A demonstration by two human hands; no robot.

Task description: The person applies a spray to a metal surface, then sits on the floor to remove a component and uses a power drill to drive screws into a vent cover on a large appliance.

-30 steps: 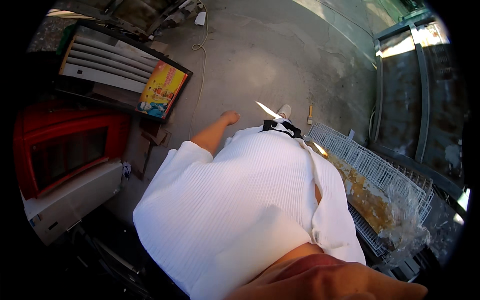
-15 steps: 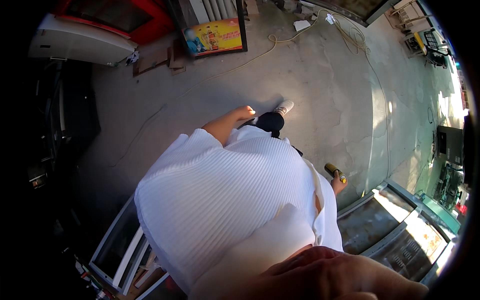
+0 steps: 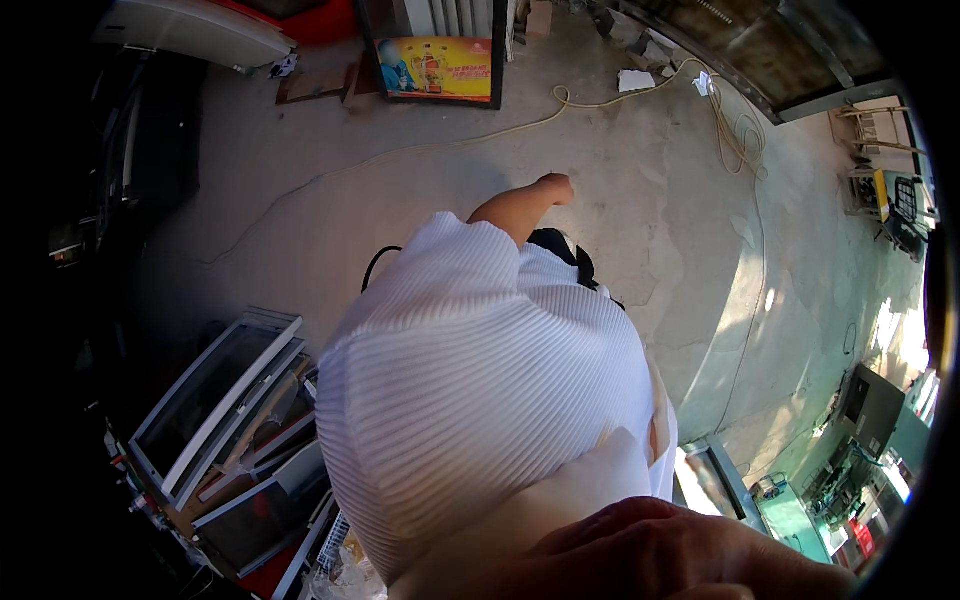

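My left hand swings out ahead of my body, over the grey concrete floor. Its fingers look curled in, and nothing shows in them or sticks out of them. It touches no object. My right hand is out of view, hidden behind the white ribbed shirt that fills the middle of the head view. The can that hand held a moment ago cannot be seen either.
A yellow hose snakes across the floor to a coil. A glass-fronted cabinet with a yellow poster stands ahead. Framed glass panels are stacked at my left. A large dark framed panel rises far right.
My view has turned and shifted as I walk. My left hand has swung forward and right. My right hand, holding a dark can with a yellow end, has gone out of sight.
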